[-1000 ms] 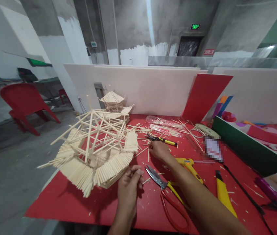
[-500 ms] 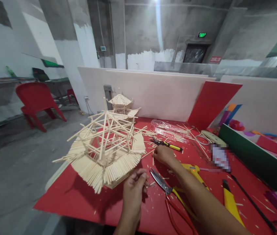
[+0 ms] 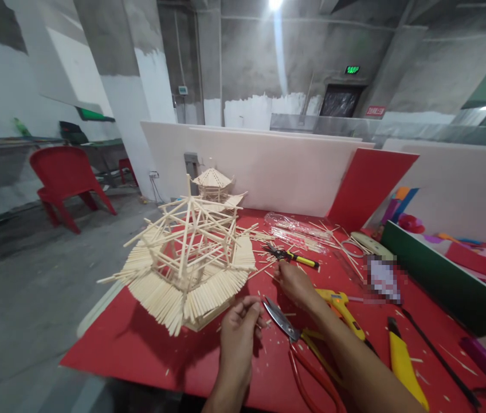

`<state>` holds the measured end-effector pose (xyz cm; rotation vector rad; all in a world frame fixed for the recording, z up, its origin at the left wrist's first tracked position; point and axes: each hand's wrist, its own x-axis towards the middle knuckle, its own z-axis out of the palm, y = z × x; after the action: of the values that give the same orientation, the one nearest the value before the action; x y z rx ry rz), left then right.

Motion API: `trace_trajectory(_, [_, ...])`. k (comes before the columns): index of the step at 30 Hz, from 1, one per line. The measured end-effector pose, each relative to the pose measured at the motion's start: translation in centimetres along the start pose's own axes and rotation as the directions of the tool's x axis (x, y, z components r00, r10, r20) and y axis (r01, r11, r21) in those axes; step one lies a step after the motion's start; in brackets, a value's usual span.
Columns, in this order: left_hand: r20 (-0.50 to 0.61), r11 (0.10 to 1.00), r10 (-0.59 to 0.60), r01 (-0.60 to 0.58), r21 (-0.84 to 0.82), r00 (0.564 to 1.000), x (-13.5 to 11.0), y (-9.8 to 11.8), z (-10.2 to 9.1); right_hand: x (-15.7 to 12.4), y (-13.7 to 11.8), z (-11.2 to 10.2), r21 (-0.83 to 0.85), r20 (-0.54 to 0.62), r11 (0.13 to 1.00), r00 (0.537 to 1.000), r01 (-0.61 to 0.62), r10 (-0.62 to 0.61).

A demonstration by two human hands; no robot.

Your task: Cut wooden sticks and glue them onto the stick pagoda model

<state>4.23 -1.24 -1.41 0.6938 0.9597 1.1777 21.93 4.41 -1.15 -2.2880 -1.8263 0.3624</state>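
Observation:
A pavilion-like model of pale wooden sticks (image 3: 215, 301) stands at the left of the red table, its slatted lower roof flaring outward below an open frame. Just right of its front edge is my left hand (image 3: 240, 324), closed with thumb and fingertips together; whatever they pinch is hidden. My right hand (image 3: 295, 282) is lowered to the tabletop among loose sticks (image 3: 264, 268), fingers bent together and tips partly out of sight. Right beyond it lie small cutters with yellow-and-black handles (image 3: 303, 260). Large shears with red handles (image 3: 283, 321) lie between my forearms.
A yellow glue gun (image 3: 346, 315) and a yellow utility knife (image 3: 404, 361) lie to the right. Behind stand a second stick model (image 3: 212, 179), plastic-wrapped sticks (image 3: 297, 229) and a white board (image 3: 260, 166). A green-sided box (image 3: 441, 275) borders the right side.
My right hand has shifted a little to the right and back toward me along the table. My left hand stays nearly in place. The view has tilted slightly upward.

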Motion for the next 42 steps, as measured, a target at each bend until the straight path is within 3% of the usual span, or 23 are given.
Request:
trace_trajectory(2, [0.016,1.0,-0.016,0.016,-0.007,1.0,0.3,-0.4,0.2,-2.1,-0.2,-0.6,0.158,-0.029,0.983,0.995,0.098,-0.094])
trace_trajectory(6, [0.079,0.997,-0.079,0.079,0.003,0.994,0.6,-1.6,0.5,-6.7,-1.0,-0.6,0.423,-0.119,0.866,0.964,0.267,-0.238])
trace_trajectory(9, [0.092,0.995,-0.099,0.098,0.02,0.991,0.8,-2.1,0.5,-8.5,-1.4,0.0,0.537,-0.191,0.794,0.958,0.285,-0.215])
trace_trajectory(13, [0.059,0.996,-0.086,0.085,0.011,0.995,0.8,-1.9,0.7,-8.6,-1.6,0.5,0.614,-0.273,0.731,0.949,0.298,-0.157])
trace_trajectory(18, [0.022,0.995,-0.098,0.099,-0.026,0.995,0.2,-0.8,1.4,-8.6,-2.0,0.6,0.628,-0.38,0.665,0.905,0.404,-0.192])
trace_trajectory(24, [-0.009,0.989,-0.098,0.097,-0.11,0.995,-0.3,0.7,2.3,-9.0,-2.9,0.2,0.568,-0.526,0.679,0.84,0.465,-0.135])
trace_trajectory(29, [0.004,0.954,-0.129,0.125,-0.273,0.992,-0.8,1.9,2.5,-9.3,-4.1,-1.2,0.433,-0.651,0.707,0.737,0.56,-0.185])
trace_trajectory(33, [0.04,0.92,-0.149,0.154,-0.36,0.988,-1.0,2.4,2.3,-8.9,-5.7,-1.5,0.41,-0.738,0.711,0.666,0.571,-0.11])
trace_trajectory(42, [0.001,0.911,-0.107,0.098,-0.401,0.994,-0.5,1.7,1.0,-7.1,-7.9,0.3,0.428,-0.755,0.717,0.654,0.551,-0.052])
